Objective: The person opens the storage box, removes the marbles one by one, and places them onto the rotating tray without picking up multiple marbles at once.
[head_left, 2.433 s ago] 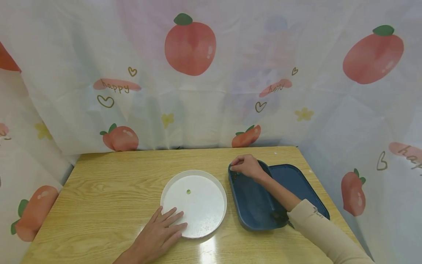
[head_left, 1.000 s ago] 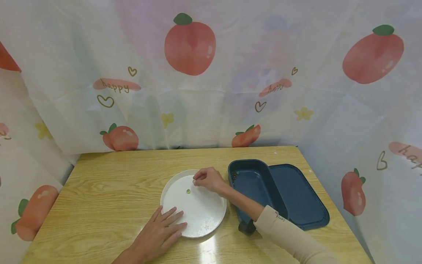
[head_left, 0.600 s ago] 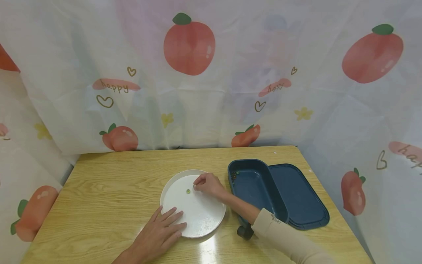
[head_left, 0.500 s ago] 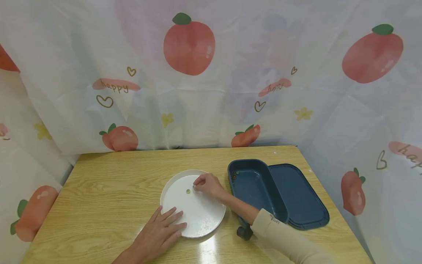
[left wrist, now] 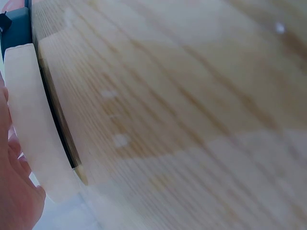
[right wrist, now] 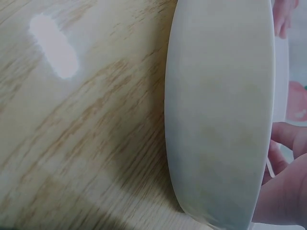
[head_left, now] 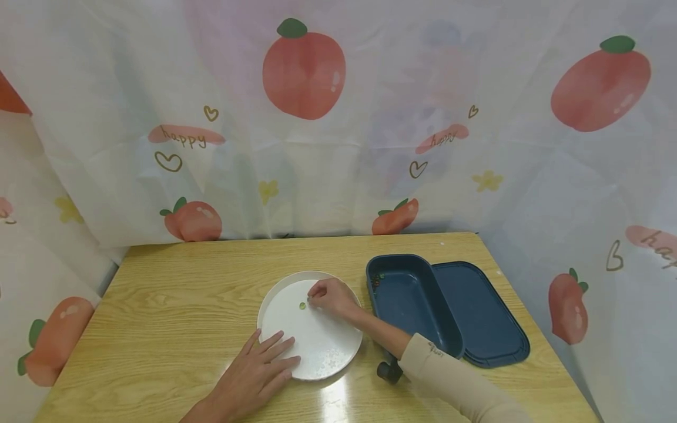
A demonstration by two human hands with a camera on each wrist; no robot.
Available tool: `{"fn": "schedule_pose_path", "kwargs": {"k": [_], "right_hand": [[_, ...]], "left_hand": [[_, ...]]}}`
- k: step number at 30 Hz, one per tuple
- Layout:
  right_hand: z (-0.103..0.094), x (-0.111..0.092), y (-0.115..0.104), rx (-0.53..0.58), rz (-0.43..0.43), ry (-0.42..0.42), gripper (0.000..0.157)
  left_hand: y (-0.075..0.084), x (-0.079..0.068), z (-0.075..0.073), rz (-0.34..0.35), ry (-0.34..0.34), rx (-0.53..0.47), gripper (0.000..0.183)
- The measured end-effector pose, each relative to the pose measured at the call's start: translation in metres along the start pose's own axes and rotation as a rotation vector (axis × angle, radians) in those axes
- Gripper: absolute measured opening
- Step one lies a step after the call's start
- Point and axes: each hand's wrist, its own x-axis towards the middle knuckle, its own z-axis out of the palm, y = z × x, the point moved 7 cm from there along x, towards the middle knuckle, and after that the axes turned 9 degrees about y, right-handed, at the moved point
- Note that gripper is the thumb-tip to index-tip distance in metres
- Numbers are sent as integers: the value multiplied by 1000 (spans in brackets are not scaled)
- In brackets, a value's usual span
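In the head view my left hand [head_left: 259, 375] lies with fingers spread on the near-left rim and floor of a round white plate [head_left: 317, 346]. A small round green piece [head_left: 302, 305] lies on the plate, left of centre. My right hand [head_left: 333, 298] reaches over the plate, finger and thumb tips pinched together just to the right of that piece. A tiny speck shows at these fingertips; I cannot tell what kind of thing it is. Both wrist views show mainly the plate's outer side wall [right wrist: 218, 110] and the table, with fingers partly hidden behind the wall.
A deep dark-blue box [head_left: 415, 299] stands right of the plate, with several tiny green and reddish pieces [head_left: 378, 279] in its far-left corner. Its flat blue lid [head_left: 483, 317] lies beside it. My right forearm crosses the box's near end. A printed curtain [head_left: 338, 170] hangs behind the wooden table [head_left: 185, 294].
My right hand has come left from the box's far-left corner to over the plate, then lowered slightly beside the green piece. My left hand has stayed still.
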Motion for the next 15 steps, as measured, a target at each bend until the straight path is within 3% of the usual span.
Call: {"fn": "schedule_pose_path", "kwargs": {"k": [15], "right_hand": [[6,1,2,-37,4,3,6]], "left_hand": [[-1,0,2,1,-10,9,29]]}}
